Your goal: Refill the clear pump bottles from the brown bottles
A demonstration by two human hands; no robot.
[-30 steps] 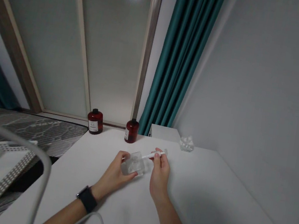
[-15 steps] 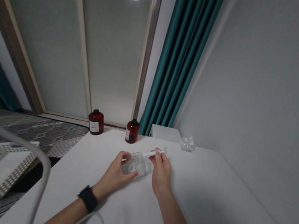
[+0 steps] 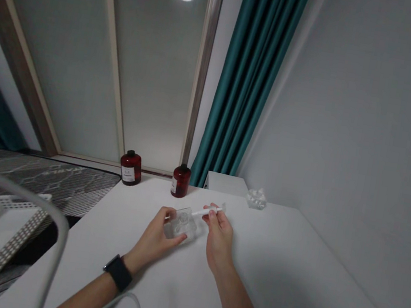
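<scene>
Thumb and fingers of my left hand (image 3: 159,238) grip a clear, boxy container (image 3: 181,223) from its left side, low over the white table. It looks tilted, with a round shape on its face. My right hand (image 3: 219,237) pinches a thin white stick (image 3: 202,212) with a clear, wider piece at its upper right end; I cannot make out its exact kind. The stick's left tip is at the container's upper right edge, and whether it touches or goes inside cannot be seen. A dark watch (image 3: 118,272) is on my left wrist.
Two dark red bottles (image 3: 130,168) with black caps and white labels stand at the table's far edge. A clear crumpled-looking item (image 3: 256,198) lies near a white box (image 3: 227,183). At left are a white perforated basket (image 3: 16,236) and a grey curved tube (image 3: 62,235).
Both hands, with the container and the stick, have shifted slightly left since half a second ago. The stick's tip stays close by the container's edge. Both grips look the same.
</scene>
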